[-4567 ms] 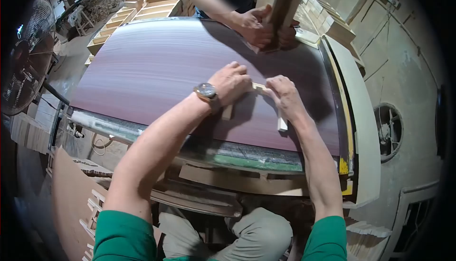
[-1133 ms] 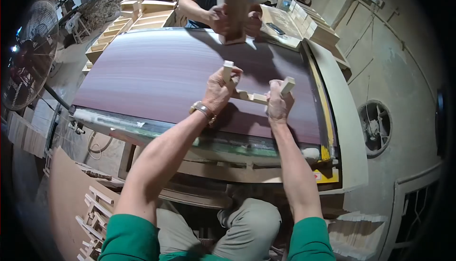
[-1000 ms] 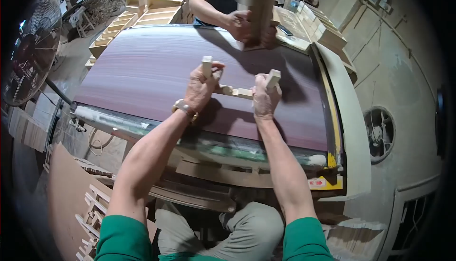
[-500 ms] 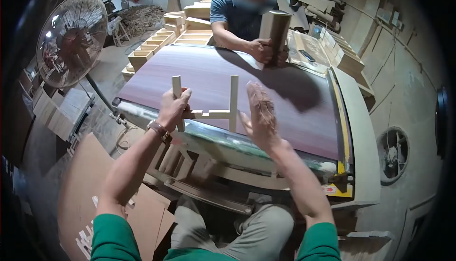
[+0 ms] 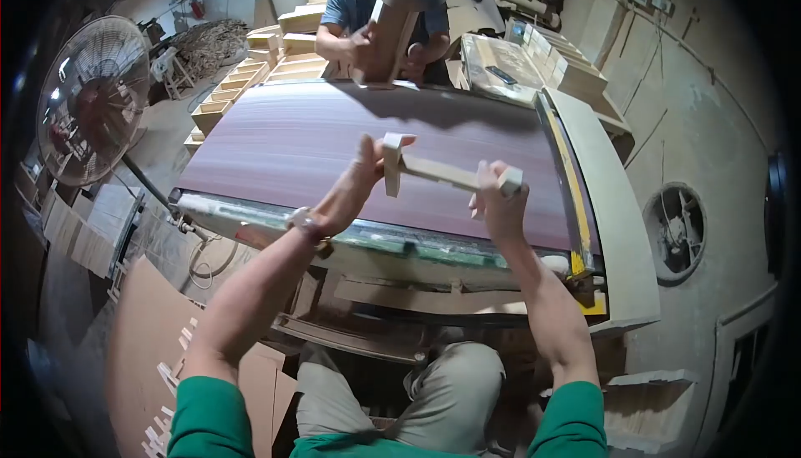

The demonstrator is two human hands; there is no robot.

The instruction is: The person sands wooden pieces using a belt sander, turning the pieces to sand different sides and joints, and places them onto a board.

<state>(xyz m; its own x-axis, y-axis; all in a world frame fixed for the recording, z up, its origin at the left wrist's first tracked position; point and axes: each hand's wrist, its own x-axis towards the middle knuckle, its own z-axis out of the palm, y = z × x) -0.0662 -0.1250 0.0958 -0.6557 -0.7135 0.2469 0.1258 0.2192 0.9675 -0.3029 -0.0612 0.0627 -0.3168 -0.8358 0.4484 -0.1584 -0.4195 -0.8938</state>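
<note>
An H-shaped pale wooden frame (image 5: pixel 440 173) is tilted above the purplish, streaked belt surface (image 5: pixel 292 133). My right hand (image 5: pixel 503 208) is closed round its right-hand bar, whose end sticks out above the fist. Beside the left-hand bar is my left hand (image 5: pixel 355 187), with its thumb raised and apart; its fingers reach behind the bar and are partly hidden. A watch (image 5: pixel 310 229) is on my left wrist.
Across the belt, a co-worker holds a long wooden piece (image 5: pixel 388 45) upright. Left stands a large fan (image 5: pixel 96 103). Wooden trays (image 5: pixel 229 91) lie behind the belt, and a phone (image 5: pixel 501 75) rests at the back right.
The frame has moved up and right and tilted. My right hand, earlier open beside it, has taken hold; my left hand has loosened its grip. The co-worker's wooden piece has shifted left.
</note>
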